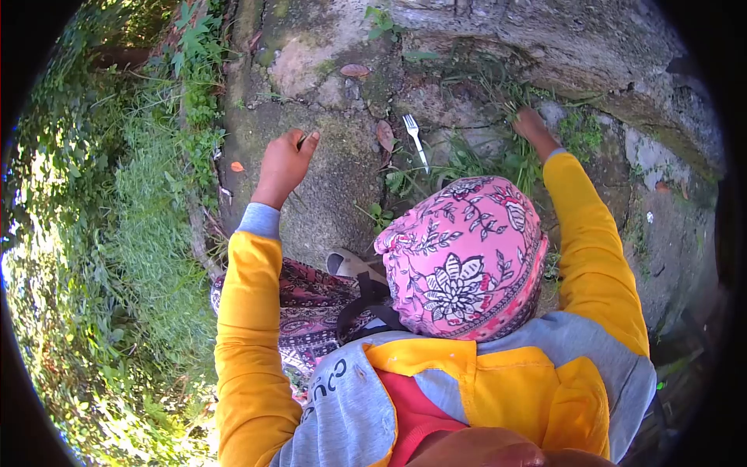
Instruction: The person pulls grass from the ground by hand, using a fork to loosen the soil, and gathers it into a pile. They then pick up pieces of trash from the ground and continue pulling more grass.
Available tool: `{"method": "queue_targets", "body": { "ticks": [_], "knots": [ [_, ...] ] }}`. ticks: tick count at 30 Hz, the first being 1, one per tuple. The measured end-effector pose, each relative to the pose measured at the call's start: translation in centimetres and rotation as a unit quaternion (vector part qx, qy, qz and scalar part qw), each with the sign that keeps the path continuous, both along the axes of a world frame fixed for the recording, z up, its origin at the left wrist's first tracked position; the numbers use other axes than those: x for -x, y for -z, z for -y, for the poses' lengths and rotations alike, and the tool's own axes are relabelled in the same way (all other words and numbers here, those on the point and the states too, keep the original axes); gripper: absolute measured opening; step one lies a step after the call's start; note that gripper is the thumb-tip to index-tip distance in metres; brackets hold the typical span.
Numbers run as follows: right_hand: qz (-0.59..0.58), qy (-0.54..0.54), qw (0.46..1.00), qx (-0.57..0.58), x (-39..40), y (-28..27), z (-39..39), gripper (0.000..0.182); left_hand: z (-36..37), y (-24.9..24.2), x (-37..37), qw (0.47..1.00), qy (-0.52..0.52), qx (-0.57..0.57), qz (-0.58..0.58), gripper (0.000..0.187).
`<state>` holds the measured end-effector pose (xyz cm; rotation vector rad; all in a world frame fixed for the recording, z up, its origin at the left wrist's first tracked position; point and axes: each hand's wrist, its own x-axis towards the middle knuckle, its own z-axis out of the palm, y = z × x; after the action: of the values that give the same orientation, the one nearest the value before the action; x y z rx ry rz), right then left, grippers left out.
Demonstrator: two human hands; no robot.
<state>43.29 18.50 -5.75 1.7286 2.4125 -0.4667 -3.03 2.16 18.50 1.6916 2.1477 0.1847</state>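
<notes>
Weeds (498, 82) lie and grow in the head view along the cracks of the stone paving (327, 187), at the foot of the rough wall (568, 39), with the right hand (533, 128) at their near edge. That hand reaches out ahead with its fingers turned down toward the greens, and it seems to touch them. Its fingertips are blurred and partly lost in the leaves, so I cannot tell whether they are spread or pinching a stem.

For a sound hold, the fingers would do best low down, close round the base of the stems where they leave the crack; a grip on the leaf tips would likely tear them. A slow, steady pull, in line with the stems, should suit roots wedged between stones, and the knuckles need care near the rough wall.

The left hand (284, 167) is raised over the paving, well apart from the right, its fingers curled in and the thumb lying alongside them. A dark spot shows by the thumb; I cannot tell whether it is a small held thing or shadow. Between the hands, a white fork (415, 142) lies on the paving beside a brown leaf (385, 135), touched by neither hand.
</notes>
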Motion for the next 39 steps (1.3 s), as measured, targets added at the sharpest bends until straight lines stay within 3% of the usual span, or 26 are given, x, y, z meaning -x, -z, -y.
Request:
{"method": "queue_targets", "body": {
  "ticks": [1,4,6,9,12,13,16,19,23,26,29,32,35,37,39],
  "knots": [
    [-0.022,-0.027,0.997,-0.065,-0.6,0.4,0.5,0.032,0.3,0.0,0.2,1.000,-0.002,-0.005,0.001,0.042],
    [-0.060,-0.036,0.992,-0.101,-1.0,1.8,0.9,0.033,0.9,0.4,0.7,1.000,-0.001,-0.005,0.004,0.042],
    [-0.085,0.087,0.992,0.043,5.7,-5.1,3.8,0.032,1.4,0.5,1.1,1.000,-0.006,0.000,0.002,0.041],
    [-0.091,-0.157,0.982,-0.059,9.7,-4.6,6.0,0.021,1.9,0.1,1.1,1.000,0.002,-0.004,0.007,0.040],
    [-0.086,-0.024,0.995,-0.049,10.9,-6.1,5.7,0.018,1.0,-0.9,1.2,0.999,0.004,-0.031,-0.014,0.040],
    [-0.027,0.030,0.999,0.002,10.7,-7.4,5.2,0.018,1.6,-1.2,1.1,0.999,-0.002,-0.029,-0.019,0.041],
    [0.032,0.061,0.996,-0.053,7.6,-6.4,2.8,0.019,2.1,-1.7,0.7,1.000,-0.002,-0.022,-0.005,0.041],
    [0.152,0.062,0.986,-0.035,4.7,-6.8,1.3,0.023,2.6,-1.5,0.8,0.999,0.010,-0.020,-0.037,0.040],
    [0.182,0.190,0.964,0.048,2.3,-6.3,0.3,0.027,2.1,-1.7,0.7,0.999,0.011,-0.009,-0.028,0.039],
    [0.182,0.110,0.976,0.041,1.4,-6.0,1.2,0.027,1.9,-1.8,0.0,0.999,0.028,-0.019,-0.030,0.040],
    [0.132,0.164,0.976,0.063,1.4,-7.3,1.3,0.029,1.9,-0.9,0.1,0.997,0.053,-0.042,-0.043,0.040],
    [0.100,0.105,0.989,0.015,0.6,-6.3,1.8,0.029,1.7,-1.2,-0.2,0.999,0.035,-0.018,-0.029,0.040],
    [0.080,0.120,0.989,0.021,0.7,-5.9,3.1,0.026,1.4,-1.2,-0.3,0.999,0.034,-0.003,-0.037,0.039],
    [0.098,0.064,0.989,0.086,3.7,-8.5,6.2,0.023,1.3,-1.2,-0.5,0.999,0.026,0.006,-0.036,0.039],
    [0.046,-0.010,0.996,0.082,5.6,-6.5,9.2,0.021,1.1,-1.1,-0.7,0.999,0.023,0.007,-0.038,0.040]
  ]
}}
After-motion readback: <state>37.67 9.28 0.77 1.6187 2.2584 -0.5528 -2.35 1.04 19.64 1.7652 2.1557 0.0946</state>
